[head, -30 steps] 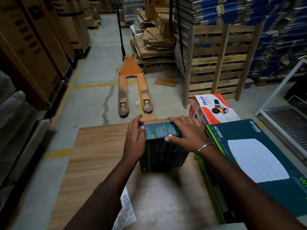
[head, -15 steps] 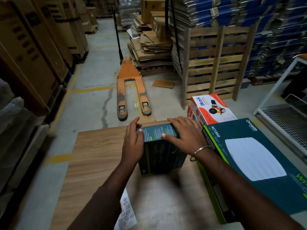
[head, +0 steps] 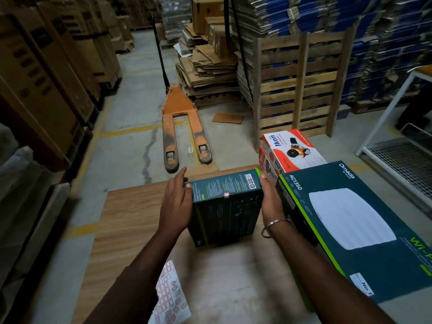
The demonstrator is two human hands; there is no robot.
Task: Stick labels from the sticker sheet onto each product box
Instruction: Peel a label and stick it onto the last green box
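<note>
Dark box (head: 225, 211): upright on table (head: 131, 213) | left hand (head: 175, 204), right hand (head: 271, 199): flat-fingered, pressing its sides | sticker sheet (head: 169, 298): near edge

Counter (head: 131, 213) was wood-grain laminate, smooth, with a paler worn patch near the front edge. Small dark box (head: 225, 213) was printed card, satin sheen, with a small red-and-white paper label on its top face. Big teal box (head: 350, 220) was the same kind of coated card, slightly glossy. Red-and-white box (head: 292, 150) was glossy printed card. Sticker sheet (head: 169, 298) was thin white paper, curled at the edge. Bangle (head: 275, 226) on the right wrist was bright metal. Pallet jack (head: 181, 127) was orange-painted steel, scuffed and grimy. Floor (head: 138, 118) was bare rough concrete. Crate (head: 297, 85) was raw unfinished timber. Flattened cartons (head: 208, 71) were plain brown corrugated card, matt.
</note>
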